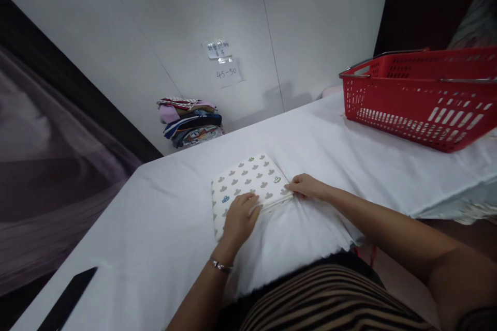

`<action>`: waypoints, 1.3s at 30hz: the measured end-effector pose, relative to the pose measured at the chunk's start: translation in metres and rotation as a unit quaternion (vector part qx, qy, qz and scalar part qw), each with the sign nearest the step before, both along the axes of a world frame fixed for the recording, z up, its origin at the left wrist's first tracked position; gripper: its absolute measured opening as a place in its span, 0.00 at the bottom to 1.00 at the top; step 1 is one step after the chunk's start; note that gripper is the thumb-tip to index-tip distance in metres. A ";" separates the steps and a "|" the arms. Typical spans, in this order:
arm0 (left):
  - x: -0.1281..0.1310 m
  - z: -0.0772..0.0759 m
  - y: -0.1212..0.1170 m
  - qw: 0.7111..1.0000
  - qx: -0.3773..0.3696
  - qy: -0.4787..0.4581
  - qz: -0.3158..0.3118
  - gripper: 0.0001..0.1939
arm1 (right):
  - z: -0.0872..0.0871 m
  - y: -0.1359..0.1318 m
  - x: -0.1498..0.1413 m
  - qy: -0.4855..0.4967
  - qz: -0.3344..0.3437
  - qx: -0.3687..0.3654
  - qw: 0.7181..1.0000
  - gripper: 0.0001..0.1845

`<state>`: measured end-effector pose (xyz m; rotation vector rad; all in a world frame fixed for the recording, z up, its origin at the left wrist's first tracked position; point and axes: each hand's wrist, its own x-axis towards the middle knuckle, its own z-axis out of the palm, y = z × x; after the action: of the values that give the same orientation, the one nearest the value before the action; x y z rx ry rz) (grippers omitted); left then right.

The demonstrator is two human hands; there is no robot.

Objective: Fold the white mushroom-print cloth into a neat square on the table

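A folded white cloth (248, 178) printed with grey mushroom shapes and a few green and blue ones lies flat on the white-covered table (163, 227). My left hand (239, 217) rests on its near side, fingers stretched out over the fabric; a metal bracelet circles that wrist. At the cloth's right corner, my right hand (308, 186) is closed in a pinch on the edge. Stacked layers show along the near edge between the two hands. What kind of cloth item it is, I cannot tell.
A red plastic basket (411, 106) with metal handles stands at the right. Folded clothes (190, 121) are stacked by the wall beyond the table's far edge. A dark flat object (70, 297) lies at the near left. Paper labels (227, 70) hang on the wall.
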<state>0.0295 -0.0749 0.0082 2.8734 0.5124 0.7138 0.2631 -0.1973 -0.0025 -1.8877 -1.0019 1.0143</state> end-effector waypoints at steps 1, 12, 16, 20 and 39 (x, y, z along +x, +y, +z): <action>-0.005 0.001 0.005 1.000 0.002 -0.009 0.027 0.13 | 0.002 0.002 -0.001 -0.015 -0.006 0.002 1.000 0.18; -0.040 -0.021 0.030 0.977 -0.062 0.104 0.175 0.22 | 0.009 0.013 -0.006 -0.244 0.034 -0.012 0.969 0.13; -0.040 -0.018 0.024 0.965 -0.073 0.142 0.207 0.23 | 0.010 0.022 -0.005 -0.287 0.024 -0.016 0.958 0.14; -0.041 -0.017 0.020 0.962 -0.075 0.163 0.206 0.24 | 0.005 0.025 -0.004 -0.299 0.046 -0.026 0.953 0.14; -0.043 -0.013 0.014 0.955 -0.120 0.168 0.213 0.24 | -0.007 0.083 -0.028 -0.390 0.151 0.018 0.908 0.42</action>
<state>-0.0131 -0.0611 -0.0047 2.6788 1.1994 0.1782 0.2348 -0.1142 -0.0092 -2.1899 -1.7935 0.3536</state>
